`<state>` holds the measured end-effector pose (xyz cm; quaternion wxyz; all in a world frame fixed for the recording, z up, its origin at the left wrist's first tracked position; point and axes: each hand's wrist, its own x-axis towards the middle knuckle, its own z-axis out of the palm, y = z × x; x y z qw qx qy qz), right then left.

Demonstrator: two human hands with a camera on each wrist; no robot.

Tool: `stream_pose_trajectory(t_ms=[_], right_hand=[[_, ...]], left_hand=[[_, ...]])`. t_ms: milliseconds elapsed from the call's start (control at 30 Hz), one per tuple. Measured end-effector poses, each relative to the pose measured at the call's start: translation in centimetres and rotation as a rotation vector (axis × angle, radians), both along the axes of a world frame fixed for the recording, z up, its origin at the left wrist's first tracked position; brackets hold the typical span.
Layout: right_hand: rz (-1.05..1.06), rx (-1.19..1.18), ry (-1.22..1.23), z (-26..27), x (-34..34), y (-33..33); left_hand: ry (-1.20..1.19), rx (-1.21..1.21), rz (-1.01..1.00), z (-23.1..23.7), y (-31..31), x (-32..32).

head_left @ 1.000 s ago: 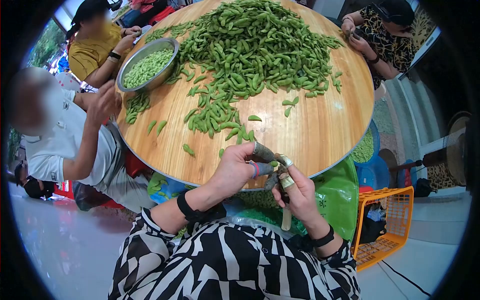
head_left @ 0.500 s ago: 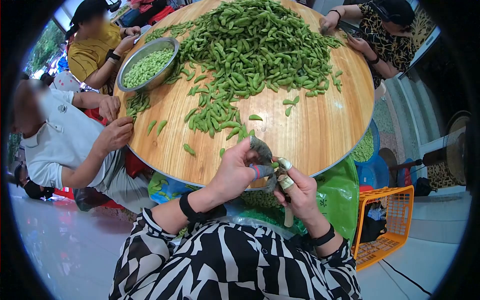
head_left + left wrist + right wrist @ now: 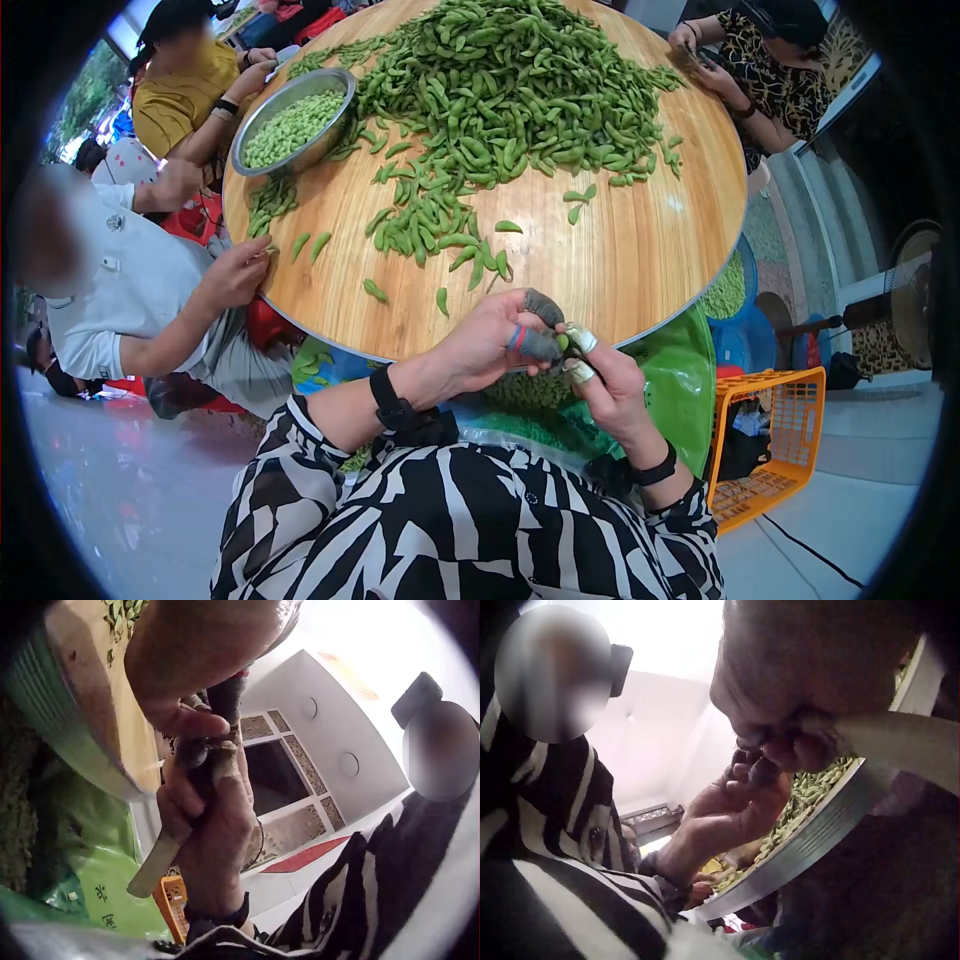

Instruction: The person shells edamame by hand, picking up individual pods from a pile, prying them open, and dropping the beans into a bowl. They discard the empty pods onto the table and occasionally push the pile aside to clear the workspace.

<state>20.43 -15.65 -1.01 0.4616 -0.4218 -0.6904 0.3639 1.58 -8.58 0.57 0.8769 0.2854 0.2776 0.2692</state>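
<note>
Over the table's near edge, my two hands meet fingertip to fingertip. A green soybean pod (image 3: 562, 342) shows between them, mostly covered by the fingers. My left hand (image 3: 487, 342) pinches it from the left, with grey cloth covers on thumb and finger and a red-blue band at one. From the right, my right hand (image 3: 613, 388) pinches the same pod; its thumb and finger wear whitish wraps. A pale flat strip (image 3: 154, 866) sticks out below the right hand in the left wrist view. Several loose pods (image 3: 478, 262) lie just beyond my hands.
A large pod heap (image 3: 520, 95) covers the back of the round wooden table (image 3: 640, 260). A metal bowl (image 3: 338, 128) of shelled beans stands at the left. Other people sit around the table. An orange crate (image 3: 765, 450) and a blue tub (image 3: 738, 300) are at the right.
My hands have shifted slightly right and stay together, the right hand turning as its fingers close in. The person at left has raised one hand off the table.
</note>
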Motion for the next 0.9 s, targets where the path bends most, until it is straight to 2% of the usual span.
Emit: stream_pose_trajectory(t_ms=[67, 100, 167, 300, 367, 400, 500, 567, 633, 700, 767, 833, 900], right_hand=[[-0.007, -0.332, 0.320, 0.1, 0.3, -0.9], [-0.008, -0.332, 0.321, 0.5, 0.5, -1.0], [0.050, -0.507, 0.481, 1.3, 0.8, -1.0], [0.019, -0.539, 0.455, 1.5, 1.1, -0.7], [0.062, -0.692, 0.541, 1.9, 1.4, -0.4], [0.066, -0.691, 0.541, 1.8, 1.6, -0.3], [0.101, -0.695, 0.454, 1.7, 1.7, -0.3], [0.089, -0.645, 0.297, 2.1, 1.6, -0.4], [0.073, -0.642, 0.237, 1.7, 1.7, -0.5], [0.027, -0.366, -0.028, 1.1, 1.5, -0.6], [0.023, -0.380, -0.071, 1.1, 1.5, -0.9], [-0.006, -0.365, -0.052, 1.4, 1.3, -0.9], [0.007, -0.286, -0.130, 1.8, 1.4, -0.8]], left_hand=[[-0.017, -0.030, 0.012, 0.0, -0.2, 0.5], [-0.022, -0.016, -0.005, 0.0, -0.2, 0.6], [-0.027, -0.001, -0.021, 0.0, -0.1, 0.8], [0.039, 0.111, -0.046, 0.0, -0.3, 1.3], [0.065, 0.137, -0.048, 0.1, -0.3, 1.3], [0.086, 0.191, -0.083, 0.0, -0.3, 1.2], [0.154, 0.254, -0.129, -0.1, -0.6, 1.1], [0.197, 0.271, -0.138, -0.1, -0.7, 1.3], [0.222, 0.434, -0.080, -0.5, -1.1, 1.5], [0.290, 0.515, -0.072, -0.4, -1.4, 1.7], [0.529, 0.749, -0.083, 0.6, -1.7, 1.8], [0.502, 0.757, -0.053, 0.3, -1.9, 1.9], [0.430, 0.713, -0.024, -0.5, -2.0, 1.9]])
